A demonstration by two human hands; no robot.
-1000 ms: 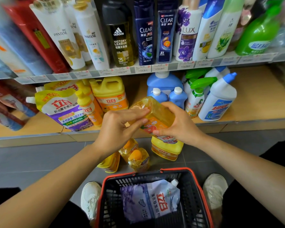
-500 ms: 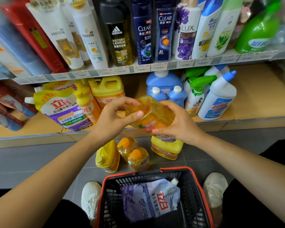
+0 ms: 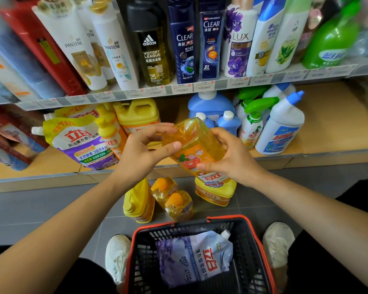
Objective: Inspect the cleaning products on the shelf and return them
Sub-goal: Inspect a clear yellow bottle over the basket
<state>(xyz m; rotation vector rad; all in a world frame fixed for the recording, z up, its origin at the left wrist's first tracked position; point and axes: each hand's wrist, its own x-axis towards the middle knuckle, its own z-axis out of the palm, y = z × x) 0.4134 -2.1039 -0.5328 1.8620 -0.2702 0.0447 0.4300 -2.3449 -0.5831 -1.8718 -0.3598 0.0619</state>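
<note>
Head view: both hands grip a clear yellow detergent bottle [image 3: 194, 145] at centre, its label upside down, in front of the lower shelf [image 3: 327, 124]. The left hand [image 3: 140, 153] pinches it from 9 o'clock and the right hand [image 3: 232, 158] wraps it from 3 o'clock. At 6 o'clock, a red-rimmed basket [image 3: 261, 247] holds a purple pouch [image 3: 196, 257].

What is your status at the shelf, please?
Left hand and right hand both grip the yellow bottle. Bottle tilted, in front of the lower shelf. More bottles on the floor below; basket nearer.
</note>
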